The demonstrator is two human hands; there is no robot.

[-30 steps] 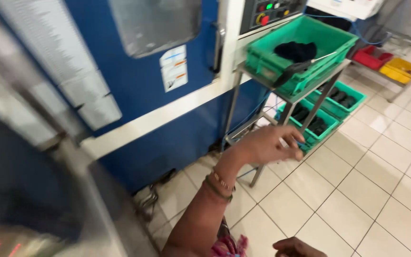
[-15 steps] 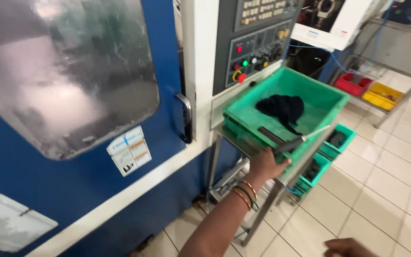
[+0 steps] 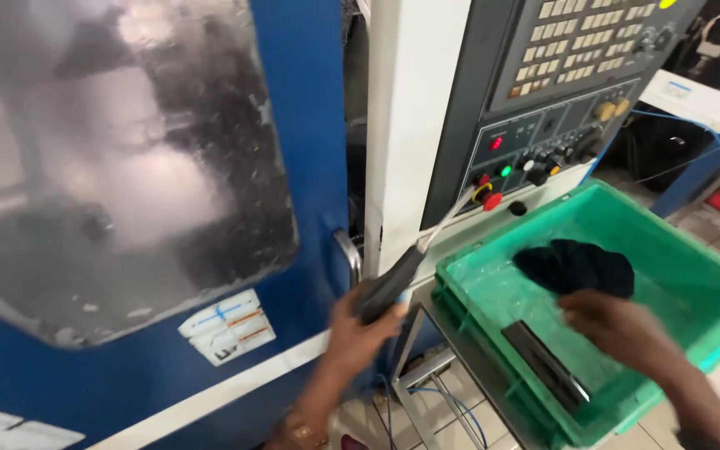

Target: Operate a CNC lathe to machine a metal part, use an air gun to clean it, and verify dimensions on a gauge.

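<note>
Nearest us, our left hand (image 3: pixel 360 329) has its fingers wrapped around the dark handle of a screwdriver (image 3: pixel 406 271), whose thin metal shaft points up toward the machine's control panel (image 3: pixel 560 108), while our right hand (image 3: pixel 618 325) reaches into the green crate (image 3: pixel 702 275) with its fingers loosely open, gripping nothing that we can see. Inside the crate, just beside that hand, lie a flat dark metal bar (image 3: pixel 543 367) near the front wall and a bundled dark cloth (image 3: pixel 577 265) behind it. Farther off stands the blue machine door (image 3: pixel 318 125) with its cloudy window (image 3: pixel 118 158).
</note>
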